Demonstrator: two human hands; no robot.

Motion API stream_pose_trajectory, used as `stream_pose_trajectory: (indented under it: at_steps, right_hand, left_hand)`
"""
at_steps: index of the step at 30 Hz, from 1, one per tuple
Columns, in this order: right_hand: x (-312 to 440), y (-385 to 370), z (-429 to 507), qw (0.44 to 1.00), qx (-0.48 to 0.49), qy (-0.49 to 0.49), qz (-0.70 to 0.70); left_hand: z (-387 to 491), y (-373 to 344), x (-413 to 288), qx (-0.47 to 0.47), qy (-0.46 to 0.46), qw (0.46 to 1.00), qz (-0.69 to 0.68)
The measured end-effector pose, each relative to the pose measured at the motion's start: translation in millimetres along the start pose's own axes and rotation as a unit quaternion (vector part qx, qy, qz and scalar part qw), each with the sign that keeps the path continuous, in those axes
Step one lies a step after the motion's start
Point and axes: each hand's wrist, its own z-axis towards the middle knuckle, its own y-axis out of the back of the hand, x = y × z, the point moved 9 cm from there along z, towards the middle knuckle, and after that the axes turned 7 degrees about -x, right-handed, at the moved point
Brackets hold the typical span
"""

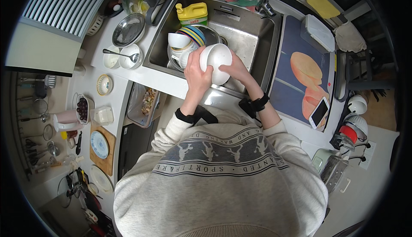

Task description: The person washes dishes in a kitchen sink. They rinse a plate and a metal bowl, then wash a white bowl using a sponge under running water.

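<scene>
Both my hands hold a white bowl [219,64] tilted over the near edge of the stainless steel sink [267,53]. My left hand [198,69] grips its left side, and my right hand [236,68] has its right side, thumbs on the bowl. Whether a second bowl is nested with it, I cannot tell. Behind my left hand, a striped bowl [192,35], a small white bowl [178,40] and other dishes are piled in the sink. A yellow detergent jug [192,13] stands at the sink's back left.
Left of the sink are a metal bowl [128,30] and a white bowl with a spoon [130,56]. An open bin drawer [143,106] holds food scraps. At right, a phone [319,112] lies on a printed mat [289,66] near a lidded plastic container [317,32].
</scene>
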Motion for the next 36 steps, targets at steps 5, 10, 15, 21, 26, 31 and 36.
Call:
stream_pose_trajectory:
  at_steps: [5, 10, 15, 21, 26, 31, 36]
  right_hand:
    - [2, -1, 0, 0.999, 0.009, 0.004, 0.052]
    - [2, -3, -1, 0.996, 0.018, -0.018, 0.084]
    - [1, -4, -2, 0.993, 0.019, -0.027, 0.116]
    - [-1, -2, -1, 0.995, 0.013, -0.010, 0.100]
    - [-5, 12, 6, 0.996, -0.008, -0.019, -0.092]
    - [10, 10, 1, 0.980, 0.019, 0.074, -0.185]
    - [-9, 5, -6, 0.982, 0.083, 0.006, -0.168]
  left_hand:
    - [0, 0, 1, -0.003, 0.008, 1.000, -0.008]
    - [0, 0, 2, 0.000, 0.012, 1.000, -0.012]
    - [1, 0, 2, 0.000, 0.010, 1.000, -0.013]
    - [1, 0, 3, 0.000, 0.014, 1.000, -0.009]
    - [0, -7, 16, 0.035, 0.053, 0.998, -0.009]
    - [-6, -18, 43, 0.105, 0.187, 0.976, -0.022]
    - [-12, -20, 55, 0.143, 0.251, 0.957, -0.012]
